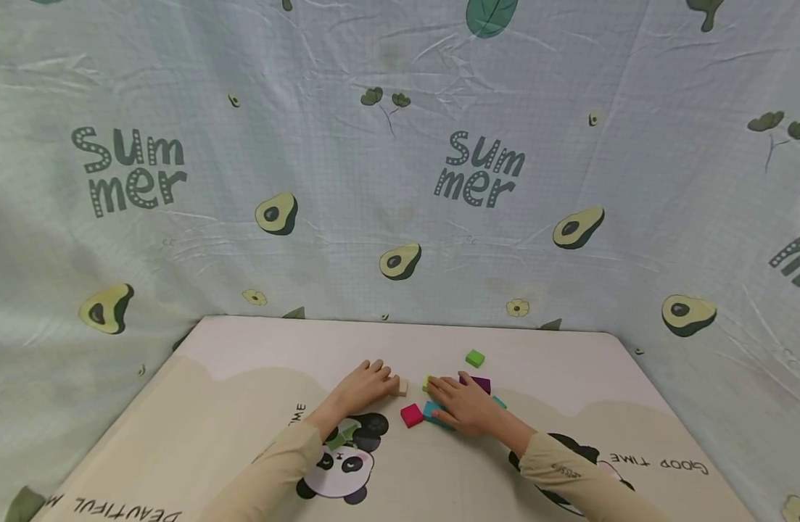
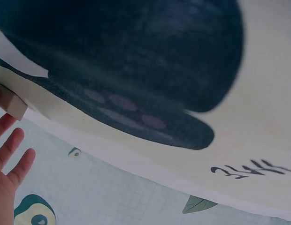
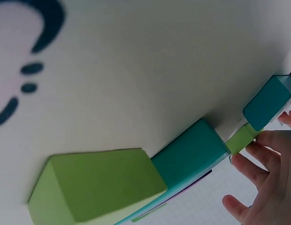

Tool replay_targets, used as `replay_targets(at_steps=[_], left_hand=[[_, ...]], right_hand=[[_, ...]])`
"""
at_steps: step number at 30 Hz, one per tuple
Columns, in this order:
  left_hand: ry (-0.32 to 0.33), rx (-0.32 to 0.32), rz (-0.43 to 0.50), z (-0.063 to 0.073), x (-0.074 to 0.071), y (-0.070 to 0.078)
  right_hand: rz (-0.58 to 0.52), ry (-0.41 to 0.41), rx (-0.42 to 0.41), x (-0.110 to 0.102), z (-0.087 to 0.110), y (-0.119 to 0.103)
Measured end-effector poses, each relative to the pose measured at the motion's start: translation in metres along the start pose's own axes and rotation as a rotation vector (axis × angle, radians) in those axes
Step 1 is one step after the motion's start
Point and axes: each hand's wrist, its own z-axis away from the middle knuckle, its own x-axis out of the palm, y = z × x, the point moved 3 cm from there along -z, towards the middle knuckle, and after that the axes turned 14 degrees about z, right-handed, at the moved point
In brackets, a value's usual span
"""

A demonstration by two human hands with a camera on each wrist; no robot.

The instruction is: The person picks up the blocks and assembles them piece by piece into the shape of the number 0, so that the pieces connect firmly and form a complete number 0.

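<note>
My left hand (image 1: pixel 368 386) pinches a small plain wooden block (image 1: pixel 402 387) at its fingertips. In the left wrist view the wooden block (image 2: pixel 14 106) shows at the left edge, the other fingers (image 2: pixel 12 143) spread apart. My right hand (image 1: pixel 463 407) reaches over the blocks with spread, fairly straight fingers. Its fingertips touch a yellow-green block (image 1: pixel 426 383), also seen as a light green block (image 3: pixel 240 139) in the right wrist view. The thumb lies beside a blue block (image 1: pixel 435 413). A red block (image 1: pixel 412 415) sits between the hands.
Behind the right hand are a purple block (image 1: pixel 482 385) and a bright green block (image 1: pixel 474 358). A teal block (image 1: pixel 500 402) peeks out beside the wrist. The table (image 1: pixel 243 355) has a panda-print cover, and a patterned cloth (image 1: pixel 334 167) hangs behind its far edge.
</note>
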Motion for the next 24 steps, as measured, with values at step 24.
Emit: replay_targets(at_steps=[24], left_hand=[[-0.061,-0.002,0.060,0.0073,-0.0037,0.0049]], right_hand=[[0.011,0.001,0.006,-0.0020,0.0007,0.0000]])
